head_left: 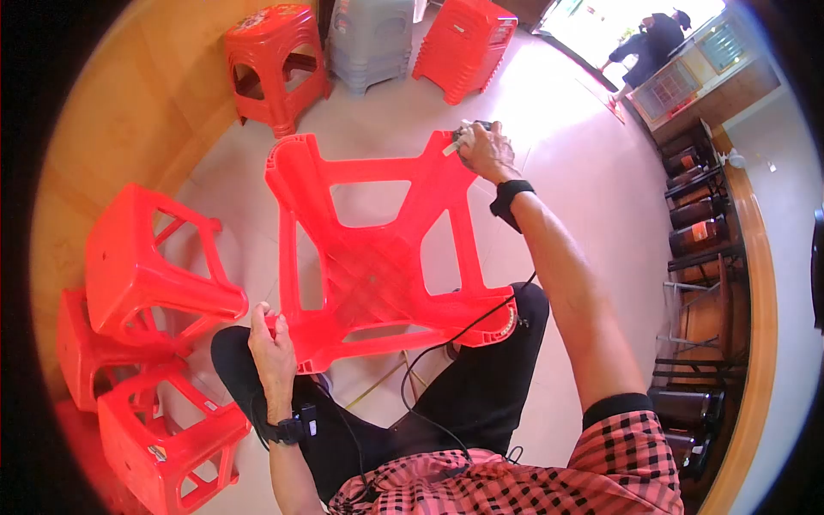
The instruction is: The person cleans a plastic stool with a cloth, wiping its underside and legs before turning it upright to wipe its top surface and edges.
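Note:
An upturned red plastic stool [378, 275] rests across my knees, its underside facing me and its four legs pointing up. My left hand [271, 348] is closed around the foot of its lower-left leg. At the upper-right leg, my right hand [486, 153] is bent over the foot, fingers curled on a small dark object with a pale strip beside it. What that object is, I cannot make out. The lower-right foot has a row of pale spots along its curved rim. A black cable [446, 342] crosses in front of the stool near that leg.
Several red stools [163, 266] lie or stand at my left. Farther off are a patterned red stool stack [275, 69], a grey stack [371, 43] and another red stack [466, 51]. Dark containers [697, 236] line the right wall. A person [657, 43] is by the bright doorway.

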`<move>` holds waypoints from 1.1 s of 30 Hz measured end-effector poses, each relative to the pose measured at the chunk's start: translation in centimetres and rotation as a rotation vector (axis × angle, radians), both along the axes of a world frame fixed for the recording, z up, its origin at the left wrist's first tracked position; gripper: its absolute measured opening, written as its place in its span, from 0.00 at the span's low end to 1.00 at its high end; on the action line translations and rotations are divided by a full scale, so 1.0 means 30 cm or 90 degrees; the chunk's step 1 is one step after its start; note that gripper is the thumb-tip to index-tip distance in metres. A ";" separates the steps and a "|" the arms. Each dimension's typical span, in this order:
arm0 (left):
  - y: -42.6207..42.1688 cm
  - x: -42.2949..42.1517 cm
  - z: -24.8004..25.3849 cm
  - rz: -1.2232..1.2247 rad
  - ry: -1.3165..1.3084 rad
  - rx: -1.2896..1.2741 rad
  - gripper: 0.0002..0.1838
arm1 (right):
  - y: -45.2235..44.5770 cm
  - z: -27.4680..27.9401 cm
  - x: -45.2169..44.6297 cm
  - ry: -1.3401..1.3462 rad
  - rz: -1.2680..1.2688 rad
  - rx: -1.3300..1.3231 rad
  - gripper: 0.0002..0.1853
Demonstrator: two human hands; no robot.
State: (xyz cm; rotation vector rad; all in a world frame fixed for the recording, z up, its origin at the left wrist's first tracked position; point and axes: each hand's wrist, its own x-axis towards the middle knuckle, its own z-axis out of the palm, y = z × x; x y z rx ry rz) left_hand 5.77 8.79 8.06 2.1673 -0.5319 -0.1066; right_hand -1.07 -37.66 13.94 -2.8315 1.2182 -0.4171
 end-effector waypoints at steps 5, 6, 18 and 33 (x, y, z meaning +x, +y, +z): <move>0.005 0.008 -0.023 -0.001 -0.036 -0.010 0.14 | 0.124 -0.016 -0.047 0.024 0.087 -0.103 0.21; 0.003 0.009 -0.022 -0.009 -0.049 -0.008 0.14 | 0.129 -0.038 -0.055 0.067 0.158 -0.152 0.22; 0.000 -0.001 0.013 -0.012 -0.006 -0.001 0.16 | 0.108 -0.177 -0.070 0.239 0.312 -0.095 0.13; -0.014 0.028 -0.024 -0.047 -0.020 -0.052 0.16 | 0.217 -0.329 -0.138 0.541 0.296 0.030 0.08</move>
